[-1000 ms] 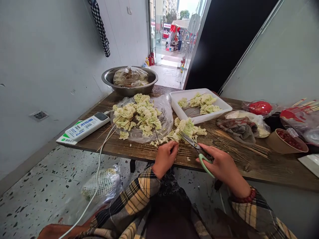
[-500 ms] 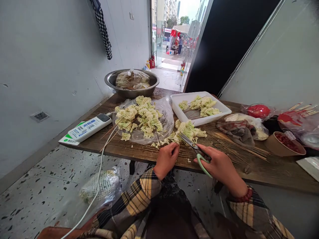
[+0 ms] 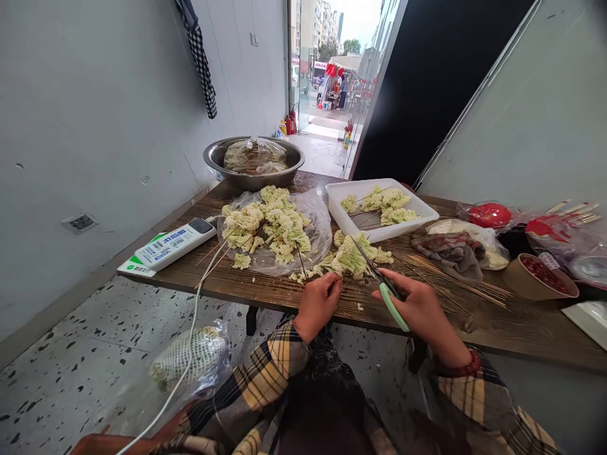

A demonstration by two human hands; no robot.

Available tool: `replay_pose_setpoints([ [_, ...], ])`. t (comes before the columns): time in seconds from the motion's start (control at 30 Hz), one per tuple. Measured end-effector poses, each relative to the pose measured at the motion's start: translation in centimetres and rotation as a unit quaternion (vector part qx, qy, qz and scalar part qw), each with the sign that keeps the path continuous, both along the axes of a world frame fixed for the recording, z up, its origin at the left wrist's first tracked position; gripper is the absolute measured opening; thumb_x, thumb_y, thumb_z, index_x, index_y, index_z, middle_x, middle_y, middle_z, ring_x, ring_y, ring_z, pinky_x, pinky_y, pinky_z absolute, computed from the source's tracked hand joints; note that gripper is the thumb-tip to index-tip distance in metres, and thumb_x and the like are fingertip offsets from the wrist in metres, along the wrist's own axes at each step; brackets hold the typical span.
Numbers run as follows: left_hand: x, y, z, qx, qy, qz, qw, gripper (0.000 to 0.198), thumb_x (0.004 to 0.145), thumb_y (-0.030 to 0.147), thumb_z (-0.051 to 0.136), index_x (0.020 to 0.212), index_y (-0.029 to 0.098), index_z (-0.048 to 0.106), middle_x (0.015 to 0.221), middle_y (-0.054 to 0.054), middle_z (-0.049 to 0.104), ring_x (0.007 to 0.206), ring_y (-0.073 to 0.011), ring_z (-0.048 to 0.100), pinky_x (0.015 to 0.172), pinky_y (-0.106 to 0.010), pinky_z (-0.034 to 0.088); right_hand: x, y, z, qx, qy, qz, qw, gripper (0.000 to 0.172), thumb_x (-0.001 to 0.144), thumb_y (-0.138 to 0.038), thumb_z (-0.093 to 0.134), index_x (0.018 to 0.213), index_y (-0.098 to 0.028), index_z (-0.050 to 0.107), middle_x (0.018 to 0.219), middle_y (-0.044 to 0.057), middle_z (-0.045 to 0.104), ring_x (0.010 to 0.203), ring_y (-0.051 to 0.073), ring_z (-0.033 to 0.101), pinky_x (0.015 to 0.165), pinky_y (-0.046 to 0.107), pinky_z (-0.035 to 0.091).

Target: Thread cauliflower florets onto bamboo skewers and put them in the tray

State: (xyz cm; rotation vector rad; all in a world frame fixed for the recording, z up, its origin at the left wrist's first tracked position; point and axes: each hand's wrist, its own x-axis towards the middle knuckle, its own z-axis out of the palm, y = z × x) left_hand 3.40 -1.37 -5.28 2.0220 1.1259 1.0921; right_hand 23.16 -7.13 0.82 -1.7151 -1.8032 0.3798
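The right hand (image 3: 420,311) is closed through the green handles of the scissors (image 3: 379,281). The blades are parted only narrowly and angled up and away, so the tips sit in the cauliflower clump (image 3: 351,258) at the middle of the worktop (image 3: 497,319). The left hand (image 3: 318,304) is curled tight, fingertips pinched on the near edge of that clump. This seems to pin it down on the side opposite the blades.

A bigger heap of florets (image 3: 272,224) lies on a plastic sheet just left of the clump. A white tray (image 3: 342,218) holding a few skewered pieces stands just behind it, both within easy reach. Loose skewers (image 3: 455,278) lie right of the scissors, beside a crumpled cloth (image 3: 450,249) and a paper cup (image 3: 521,275). A metal bowl (image 3: 246,181) with a bagged load sits at the far left corner. A power strip (image 3: 173,243) lies on the left edge, and its cable (image 3: 190,335) hangs to the floor, well apart from both hands. Nothing lies between the hands and the clump.
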Motion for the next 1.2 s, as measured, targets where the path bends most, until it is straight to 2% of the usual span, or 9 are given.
replay_pose_setpoints([
  [0.23,0.0,0.0,-0.1,-0.005,0.002,0.011,1.000,0.022,0.091,0.024,0.043,0.077,0.019,0.059,0.072,-0.002,0.062,0.069,-0.0134,0.058,0.065,-0.022,0.040,0.6,-1.8,-0.1,-0.030,-0.075,0.048,0.996,0.053,0.076,-0.041,0.067,0.124,-0.020,0.060,0.118,0.009,0.067,0.102,0.026,0.065,0.088,0.036,0.051],
  [0.4,0.0,-0.1,-0.2,-0.005,0.011,0.016,1.000,0.022,0.091,0.023,0.042,0.078,0.020,0.060,0.074,-0.002,0.064,0.071,-0.0147,0.060,0.067,-0.024,0.041,0.3,-2.3,-0.4,-0.040,-0.118,0.028,0.992,0.051,0.080,-0.041,0.063,0.126,-0.019,0.059,0.118,0.010,0.067,0.100,0.027,0.066,0.087,0.038,0.052],
  [0.57,-0.1,-0.4,-0.2,-0.006,0.045,0.020,0.999,0.023,0.093,0.029,0.040,0.088,0.024,0.061,0.081,-0.003,0.068,0.071,-0.0179,0.062,0.061,-0.026,0.043,-0.1,-2.0,-0.2,-0.042,-0.117,0.033,0.992,0.052,0.080,-0.043,0.062,0.126,-0.019,0.059,0.121,0.010,0.065,0.105,0.028,0.064,0.085,0.037,0.053],
  [0.77,0.1,-0.6,-0.2,0.016,0.055,0.021,0.998,0.020,0.092,0.025,0.042,0.092,0.023,0.062,0.093,-0.004,0.071,0.084,-0.0194,0.066,0.070,-0.026,0.047,-0.3,-1.6,-0.4,-0.056,-0.070,0.033,0.995,0.051,0.078,-0.043,0.063,0.123,-0.018,0.062,0.117,0.010,0.067,0.104,0.028,0.065,0.088,0.039,0.052],
  [0.9,0.2,-0.6,-0.3,0.020,0.059,0.023,0.998,0.021,0.092,0.025,0.041,0.088,0.021,0.061,0.086,-0.004,0.070,0.080,-0.0169,0.066,0.070,-0.024,0.045,-0.4,-1.3,-0.7,-0.061,-0.042,0.033,0.997,0.051,0.078,-0.043,0.063,0.122,-0.018,0.063,0.117,0.010,0.068,0.106,0.029,0.064,0.090,0.039,0.051],
  [1.2,0.2,-0.5,-0.3,0.028,0.067,0.029,0.997,0.022,0.092,0.024,0.040,0.084,0.020,0.060,0.080,-0.004,0.068,0.075,-0.0156,0.064,0.067,-0.023,0.042,-0.5,-1.0,-1.2,-0.020,-0.067,0.048,0.996,0.044,0.081,-0.039,0.060,0.118,-0.017,0.065,0.112,0.012,0.070,0.099,0.028,0.067,0.086,0.040,0.052],
])
